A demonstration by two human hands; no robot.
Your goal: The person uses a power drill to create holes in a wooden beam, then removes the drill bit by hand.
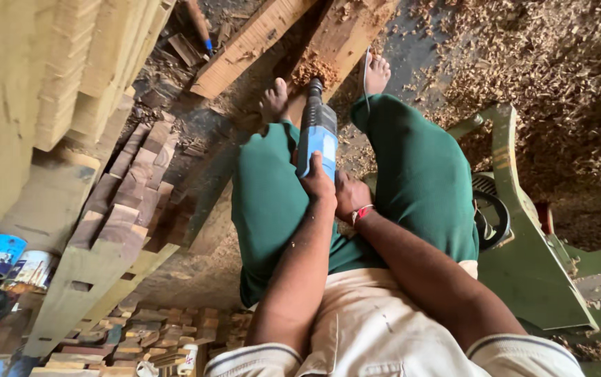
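A blue and grey power drill point(318, 132) points down with its bit in a wooden beam point(342, 35) lying on the floor. A small heap of sawdust point(312, 70) sits around the bit. My left hand point(318, 183) is wrapped around the drill's rear body. My right hand point(350, 197), with a red band at the wrist, grips the drill's handle just behind it, mostly hidden by the left hand. My bare feet point(274, 101) rest on either side of the bit, the right one point(377, 73) on the beam. The drill's cord point(366, 77) runs past the right foot.
Stacked pale planks point(56, 63) rise at the left, with dark wood pieces point(129, 202) leaning below them. A second beam point(244, 42) lies beside the drilled one. A green machine point(523, 230) stands at the right. Wood shavings point(544, 63) cover the floor. Tins point(18, 262) sit at lower left.
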